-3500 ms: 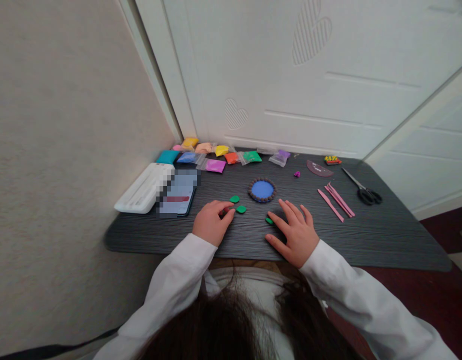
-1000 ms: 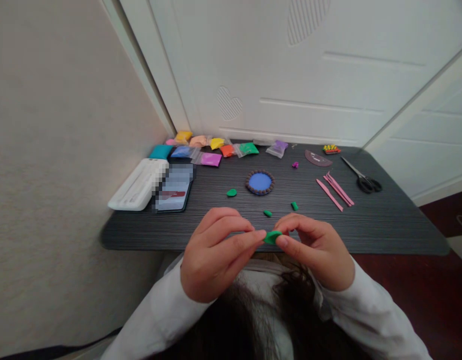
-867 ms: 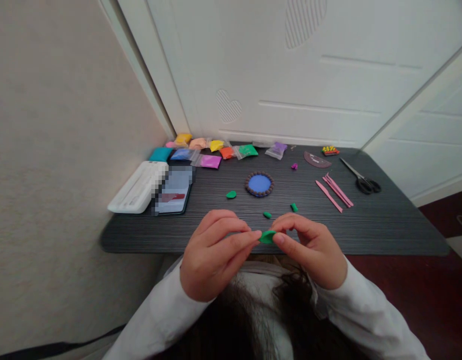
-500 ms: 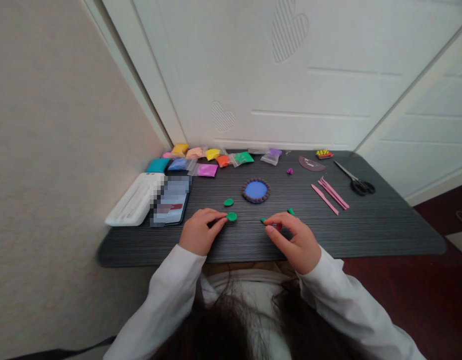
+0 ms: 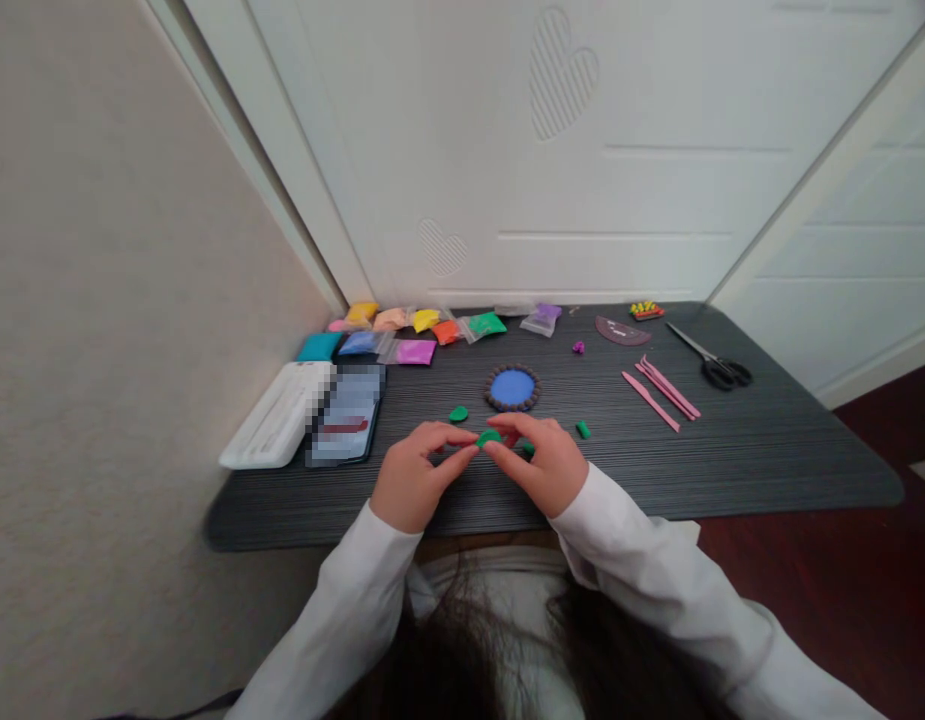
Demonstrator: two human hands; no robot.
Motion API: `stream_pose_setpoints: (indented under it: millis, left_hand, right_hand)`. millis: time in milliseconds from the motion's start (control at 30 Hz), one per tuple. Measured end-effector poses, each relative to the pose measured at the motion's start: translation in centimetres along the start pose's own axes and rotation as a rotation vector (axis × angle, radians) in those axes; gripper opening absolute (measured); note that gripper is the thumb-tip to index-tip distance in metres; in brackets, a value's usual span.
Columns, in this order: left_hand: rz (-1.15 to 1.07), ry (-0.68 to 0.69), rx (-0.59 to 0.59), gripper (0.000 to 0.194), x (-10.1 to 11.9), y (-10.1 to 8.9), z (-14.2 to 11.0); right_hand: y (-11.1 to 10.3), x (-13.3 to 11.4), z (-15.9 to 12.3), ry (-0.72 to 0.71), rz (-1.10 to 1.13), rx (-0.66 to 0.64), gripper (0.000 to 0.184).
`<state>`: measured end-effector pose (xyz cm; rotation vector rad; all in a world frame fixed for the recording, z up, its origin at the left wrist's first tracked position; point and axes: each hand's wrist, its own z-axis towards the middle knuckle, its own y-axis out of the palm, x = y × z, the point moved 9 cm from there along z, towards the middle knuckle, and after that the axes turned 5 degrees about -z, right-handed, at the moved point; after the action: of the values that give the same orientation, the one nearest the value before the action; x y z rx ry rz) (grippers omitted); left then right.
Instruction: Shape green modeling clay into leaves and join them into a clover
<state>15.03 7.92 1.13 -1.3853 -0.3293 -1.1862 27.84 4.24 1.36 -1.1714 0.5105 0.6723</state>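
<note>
Between the fingertips of my left hand (image 5: 417, 470) and my right hand (image 5: 543, 462) is a flattened green clay piece (image 5: 489, 437), pinched from both sides above the table's front part. A second flat green clay piece (image 5: 458, 413) lies on the table just beyond my left fingers. Partly hidden by my right hand is another bit of green clay (image 5: 529, 450). A small green clay stub (image 5: 583, 429) rests to the right of that hand. Beyond both hands sits a blue clay disc (image 5: 513, 387) ringed with dark brown clay balls (image 5: 535, 401).
Clay packets (image 5: 415, 351) line the back left of the dark table (image 5: 777, 450). A white case (image 5: 274, 420) and a phone (image 5: 348, 415) lie at left. Pink modelling tools (image 5: 666, 388), scissors (image 5: 721, 368), a translucent half-round piece (image 5: 622, 331) and a purple clay bit (image 5: 578, 347) are at right.
My right hand has moved left, away from the green clay bit on the table, and now grips the flat green piece together with my left hand. My left hand has shifted slightly right.
</note>
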Motion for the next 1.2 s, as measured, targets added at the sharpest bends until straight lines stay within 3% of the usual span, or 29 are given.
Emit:
stream_pose_setpoints:
  millis: [133, 267, 400, 500, 600, 733, 800, 867, 1033, 1200]
  left_hand:
    - [-0.039, -0.034, -0.057, 0.024, -0.1, -0.2, 0.7]
    - [0.11, -0.172, 0.054, 0.035, -3.4, -1.8, 3.5]
    - [0.14, -0.19, 0.024, 0.02, -5.6, -0.9, 5.9]
    - [0.08, -0.193, -0.031, 0.01, -5.6, -0.1, 6.0]
    - [-0.035, -0.203, -0.073, 0.014, -4.3, 0.2, 5.0]
    - [-0.282, -0.212, -0.078, 0.024, -0.9, 0.2, 3.1]
    - [-0.687, -0.255, -0.041, 0.021, 0.9, 0.4, 1.9]
    - [-0.893, -0.258, -0.019, 0.02, 2.9, 0.6, 0.9]
    - [-1.001, -0.243, -0.03, 0.016, 5.9, 1.0, -0.5]
    - [-1.007, -0.228, -0.032, 0.011, 6.4, 1.1, -0.8]
  right_hand:
    - [-0.2, 0.8, 0.1, 0.1, 0.225, 0.007, 0.014]
    - [-0.7, 1.9, -0.5, 0.16, 0.33, 0.009, 0.016]
    - [-0.7, 2.2, -1.1, 0.187, 0.447, -0.024, 0.016]
    - [-1.0, 2.1, -1.4, 0.181, 0.499, -0.016, 0.016]
    - [-1.4, 2.1, -1.6, 0.188, 0.552, 0.012, 0.015]
    - [-2.6, 1.4, -2.0, 0.188, 0.596, 0.058, 0.014]
    - [-3.4, 0.2, -2.3, 0.158, 0.594, 0.063, 0.012]
    - [-4.4, -1.1, -2.7, 0.12, 0.577, 0.069, 0.01]
    - [-6.1, -3.1, -3.2, 0.058, 0.537, 0.095, 0.012]
    - [-6.4, -3.6, -3.2, 0.039, 0.519, 0.115, 0.014]
